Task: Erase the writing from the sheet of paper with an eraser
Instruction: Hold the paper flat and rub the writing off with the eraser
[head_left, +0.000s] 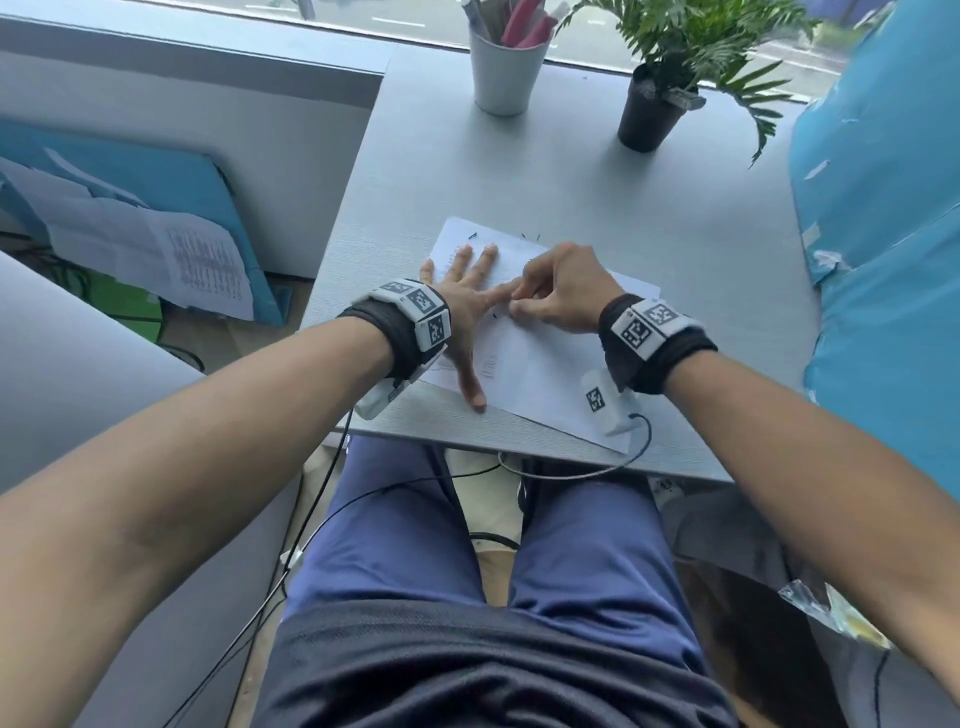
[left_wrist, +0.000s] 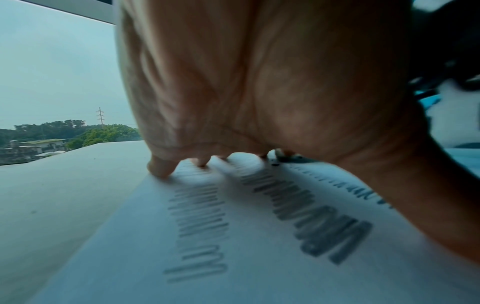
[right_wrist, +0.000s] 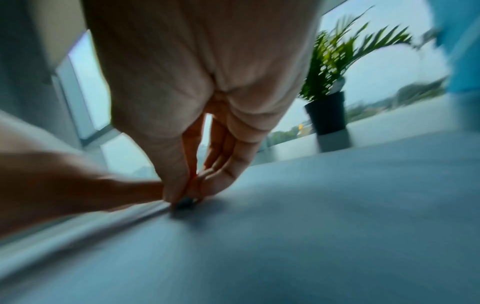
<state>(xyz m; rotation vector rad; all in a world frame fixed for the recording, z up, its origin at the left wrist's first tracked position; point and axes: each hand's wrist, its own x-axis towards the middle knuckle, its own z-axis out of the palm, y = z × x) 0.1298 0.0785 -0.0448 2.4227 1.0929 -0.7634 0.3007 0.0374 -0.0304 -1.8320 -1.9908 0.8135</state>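
Left hand (head_left: 467, 306) lay flat on the sheet of paper (head_left: 545, 358) on the desk (head_left: 675, 218), fingers spread, right hand (head_left: 561, 291) pinched a small dark eraser (right_wrist: 185, 202) at its fingertips (right_wrist: 179, 193), pressed to the sheet beside the left forefinger.

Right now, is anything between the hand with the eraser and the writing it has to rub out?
Nothing visible. The right hand presses the eraser on the paper; the left hand lies flat beside it.
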